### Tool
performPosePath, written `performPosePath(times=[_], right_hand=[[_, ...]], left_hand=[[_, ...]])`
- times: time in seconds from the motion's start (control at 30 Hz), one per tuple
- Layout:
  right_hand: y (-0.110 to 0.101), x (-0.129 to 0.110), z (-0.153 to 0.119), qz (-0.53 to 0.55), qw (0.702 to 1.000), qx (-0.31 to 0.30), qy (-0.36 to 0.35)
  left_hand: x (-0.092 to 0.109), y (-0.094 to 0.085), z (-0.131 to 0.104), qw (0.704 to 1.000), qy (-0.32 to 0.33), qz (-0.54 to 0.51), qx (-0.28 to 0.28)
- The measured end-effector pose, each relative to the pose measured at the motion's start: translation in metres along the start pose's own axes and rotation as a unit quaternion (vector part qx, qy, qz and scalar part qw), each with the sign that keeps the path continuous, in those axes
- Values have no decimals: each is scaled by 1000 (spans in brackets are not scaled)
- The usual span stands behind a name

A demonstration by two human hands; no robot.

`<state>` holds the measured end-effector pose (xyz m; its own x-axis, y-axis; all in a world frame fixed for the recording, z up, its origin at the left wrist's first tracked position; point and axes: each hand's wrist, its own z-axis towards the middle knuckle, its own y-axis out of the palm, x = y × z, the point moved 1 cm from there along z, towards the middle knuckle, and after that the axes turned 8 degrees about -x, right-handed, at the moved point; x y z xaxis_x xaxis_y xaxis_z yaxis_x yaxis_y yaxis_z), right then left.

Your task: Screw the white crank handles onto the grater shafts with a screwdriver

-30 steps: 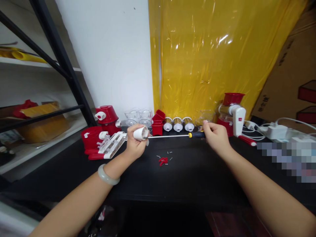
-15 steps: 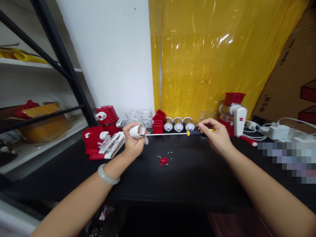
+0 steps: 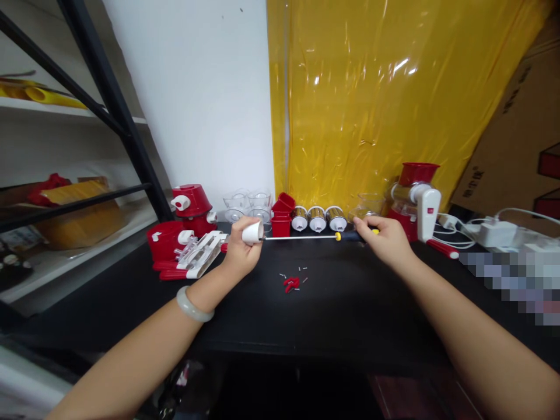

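My left hand (image 3: 243, 249) is wrapped round a white cylindrical part (image 3: 252, 232), raised over the black table. My right hand (image 3: 387, 240) grips the black and yellow handle of a long screwdriver (image 3: 301, 237). Its shaft lies level between my hands, and the tip meets the open end of the white part; whether it sits in a screw is hidden. Below, on the table (image 3: 341, 315), small red pieces (image 3: 292, 283) lie with several little metal screws (image 3: 305, 280) around them.
Red and white grinder parts (image 3: 168, 242) stand at the left, clear cups (image 3: 259, 207), red containers (image 3: 281, 224) and metal drums (image 3: 317, 219) at the back. An assembled grinder (image 3: 426, 207) and white chargers (image 3: 496, 231) are at the right.
The white part in my left hand has turned, so its open end faces more toward the screwdriver. Both hands have shifted slightly right in the view.
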<state>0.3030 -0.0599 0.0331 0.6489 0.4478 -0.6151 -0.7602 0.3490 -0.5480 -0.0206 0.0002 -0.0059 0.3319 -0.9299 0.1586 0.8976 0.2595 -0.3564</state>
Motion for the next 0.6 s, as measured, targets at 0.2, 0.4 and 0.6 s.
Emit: performPosePath(times=[0.2,0.4,0.6], right_hand=[[3,-4,-3,-32,995,60,-71],[-2,-12,-10,-46,978,103,-174],[-3,-15,-14,-12,956,110,-273]], left_hand=[[-3,4,-4,997,-49,27,54],[1,5,1,994,-56,-70,60],[9,2,9,987,-64,-135,63]])
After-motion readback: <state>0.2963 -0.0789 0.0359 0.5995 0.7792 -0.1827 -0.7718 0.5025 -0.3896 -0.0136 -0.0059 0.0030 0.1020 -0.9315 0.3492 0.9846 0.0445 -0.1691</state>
